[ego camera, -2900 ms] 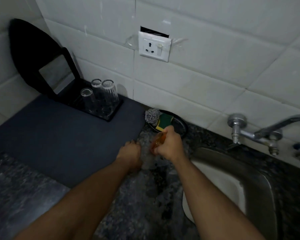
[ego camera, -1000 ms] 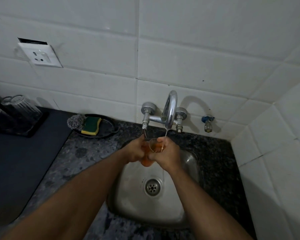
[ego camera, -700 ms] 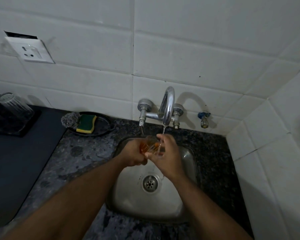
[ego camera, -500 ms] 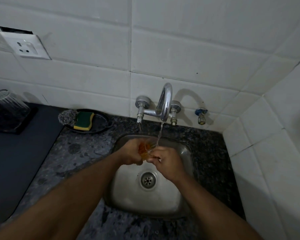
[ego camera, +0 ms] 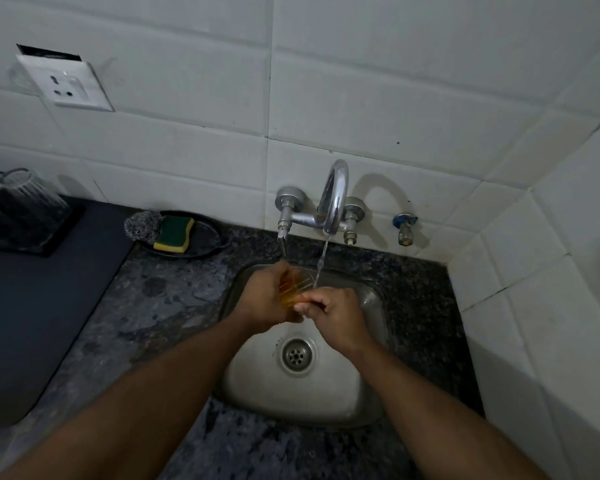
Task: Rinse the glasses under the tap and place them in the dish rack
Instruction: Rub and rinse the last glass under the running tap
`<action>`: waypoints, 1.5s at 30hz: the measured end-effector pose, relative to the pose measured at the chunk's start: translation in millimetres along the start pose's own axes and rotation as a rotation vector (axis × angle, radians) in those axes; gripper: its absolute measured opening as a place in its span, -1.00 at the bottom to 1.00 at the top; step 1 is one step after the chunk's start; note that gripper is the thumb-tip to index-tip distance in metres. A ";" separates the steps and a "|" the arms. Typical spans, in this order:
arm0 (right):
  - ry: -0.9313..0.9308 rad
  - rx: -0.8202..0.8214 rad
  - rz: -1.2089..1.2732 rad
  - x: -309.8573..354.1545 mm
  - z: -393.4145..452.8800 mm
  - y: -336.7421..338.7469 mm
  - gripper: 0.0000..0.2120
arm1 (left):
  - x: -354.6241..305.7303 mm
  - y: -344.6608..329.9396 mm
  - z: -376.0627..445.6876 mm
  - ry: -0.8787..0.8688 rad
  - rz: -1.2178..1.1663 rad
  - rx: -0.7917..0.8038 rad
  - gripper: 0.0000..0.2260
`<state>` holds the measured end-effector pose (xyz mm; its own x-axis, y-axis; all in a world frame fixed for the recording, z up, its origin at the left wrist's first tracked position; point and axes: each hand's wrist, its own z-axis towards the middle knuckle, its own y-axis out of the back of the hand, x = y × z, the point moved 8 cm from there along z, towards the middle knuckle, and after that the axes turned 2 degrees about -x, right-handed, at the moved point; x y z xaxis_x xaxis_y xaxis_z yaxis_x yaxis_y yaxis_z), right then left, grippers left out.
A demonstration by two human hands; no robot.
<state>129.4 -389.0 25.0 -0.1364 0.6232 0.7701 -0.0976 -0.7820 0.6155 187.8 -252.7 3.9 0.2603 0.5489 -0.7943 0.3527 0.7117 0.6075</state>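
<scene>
ribbed amber glass (ego camera: 293, 285), left hand (ego camera: 264, 299) grip, curved chrome tap (ego camera: 333, 199)

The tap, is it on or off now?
On. A thin stream of water falls from the tap spout beside the glass held above the sink.

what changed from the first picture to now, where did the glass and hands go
Both hands carried the amber ribbed glass from the dark speckled counter rightward to over the steel sink, under the running chrome tap. The left hand now grips the glass, tilted on its side; the right hand pinches its rim. The upturned clear glasses in the black dish rack and the green-yellow sponge stayed put.
</scene>
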 end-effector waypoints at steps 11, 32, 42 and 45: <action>0.129 0.100 -0.037 7.7 5.5 -1.6 -0.91 | 6.2 -0.7 -6.3 0.109 -0.038 -0.016 -0.44; 0.179 0.257 -0.125 -0.5 9.0 6.3 -0.90 | -8.4 -11.9 0.1 0.102 -0.012 0.117 -0.40; 0.248 0.525 -0.420 -2.8 7.4 -7.2 -0.81 | 4.0 -20.2 -12.9 0.157 -0.100 0.330 -0.45; 0.159 0.391 -0.197 4.7 8.2 -5.3 -0.91 | -2.9 -9.3 -14.7 0.083 -0.060 -0.008 -0.48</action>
<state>137.4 -381.9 26.7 -0.3047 0.7264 0.6161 0.2381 -0.5682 0.7877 170.5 -254.5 0.6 0.1630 0.5393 -0.8262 0.3582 0.7479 0.5589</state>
